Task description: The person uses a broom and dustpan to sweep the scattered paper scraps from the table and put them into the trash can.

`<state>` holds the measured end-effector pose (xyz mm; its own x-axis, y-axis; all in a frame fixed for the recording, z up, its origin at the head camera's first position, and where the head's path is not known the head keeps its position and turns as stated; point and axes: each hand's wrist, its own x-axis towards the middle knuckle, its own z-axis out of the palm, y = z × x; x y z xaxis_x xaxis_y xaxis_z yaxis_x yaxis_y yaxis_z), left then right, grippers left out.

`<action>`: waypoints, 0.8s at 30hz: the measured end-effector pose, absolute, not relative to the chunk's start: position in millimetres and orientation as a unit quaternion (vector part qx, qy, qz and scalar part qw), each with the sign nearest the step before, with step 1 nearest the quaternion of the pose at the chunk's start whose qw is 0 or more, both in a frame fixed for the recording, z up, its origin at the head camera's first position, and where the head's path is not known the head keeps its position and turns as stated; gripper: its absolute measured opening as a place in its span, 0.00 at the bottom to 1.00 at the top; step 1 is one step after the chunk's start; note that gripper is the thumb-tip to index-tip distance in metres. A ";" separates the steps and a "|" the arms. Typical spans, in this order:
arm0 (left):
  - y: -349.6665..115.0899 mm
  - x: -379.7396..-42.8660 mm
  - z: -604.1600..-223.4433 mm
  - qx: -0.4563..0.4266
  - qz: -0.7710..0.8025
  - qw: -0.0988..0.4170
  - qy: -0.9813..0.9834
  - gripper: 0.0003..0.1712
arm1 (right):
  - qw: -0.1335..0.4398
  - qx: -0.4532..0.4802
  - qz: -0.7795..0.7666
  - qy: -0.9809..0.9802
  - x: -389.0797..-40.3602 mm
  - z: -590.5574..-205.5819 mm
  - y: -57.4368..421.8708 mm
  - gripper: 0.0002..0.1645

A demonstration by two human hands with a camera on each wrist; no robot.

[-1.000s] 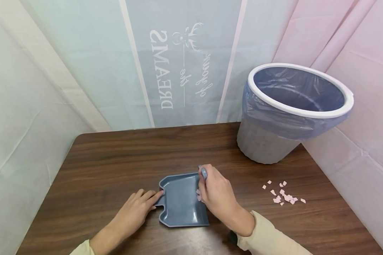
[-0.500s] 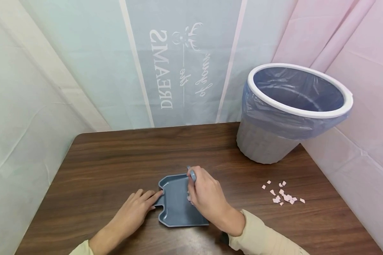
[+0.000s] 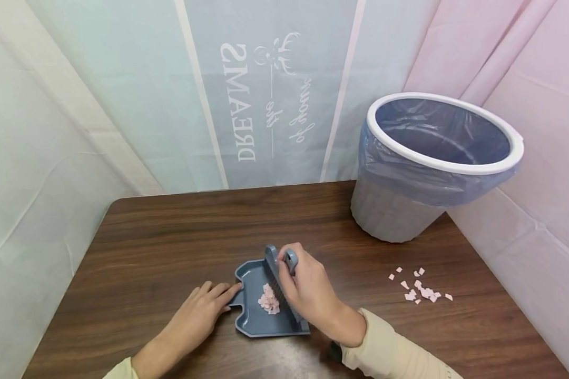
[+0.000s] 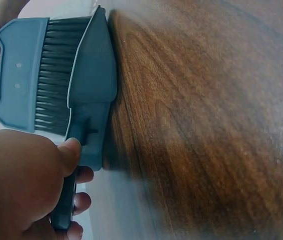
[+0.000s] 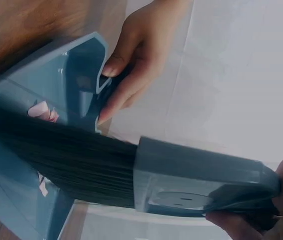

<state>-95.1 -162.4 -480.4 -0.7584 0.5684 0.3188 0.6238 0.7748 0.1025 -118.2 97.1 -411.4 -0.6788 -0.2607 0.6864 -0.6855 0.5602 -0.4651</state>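
A blue-grey dustpan (image 3: 253, 323) lies on the wooden table, its mouth toward the right. My left hand (image 3: 194, 316) grips its handle, thumb on top and fingers curled underneath in the left wrist view. My right hand (image 3: 313, 289) holds a matching hand brush (image 5: 196, 172) by its handle. The brush's dark bristles (image 4: 56, 75) reach down into the pan, near its open edge. Left of the bristles, a small heap of pale pink paper scraps (image 3: 268, 300) sits in the pan. Much of the brush handle is hidden by the right hand.
More pale scraps (image 3: 424, 291) lie scattered on the table (image 3: 208, 226) to the right. A grey bin (image 3: 391, 213) with a blue liner and white rim stands at the back right. Fabric walls (image 3: 185, 105) border the table.
My right hand has moved left with the brush, from the pan's mouth farther into it, then the brush has tilted. The scraps in the pan now show as a heap. The left hand stays put.
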 end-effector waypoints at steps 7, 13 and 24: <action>-161.5 -96.3 -482.4 -0.317 -0.101 0.142 -0.932 0.27 | 0.309 0.255 0.379 -0.834 -126.5 -402.7 115.9 0.12; -161.6 -95.3 -480.2 -0.316 -0.097 0.135 -0.934 0.27 | 0.336 0.239 0.334 -0.848 -132.9 -406.2 133.3 0.11; -167.3 -99.8 -472.0 -0.318 -0.087 0.125 -0.936 0.27 | 0.341 0.219 0.327 -0.854 -132.5 -418.1 131.0 0.10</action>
<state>-99.8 -167.3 -472.0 -0.7668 0.5730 0.2892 0.6165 0.7830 0.0830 -132.5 131.0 -418.1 -0.6714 -0.1498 0.7258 -0.5967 0.6900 -0.4096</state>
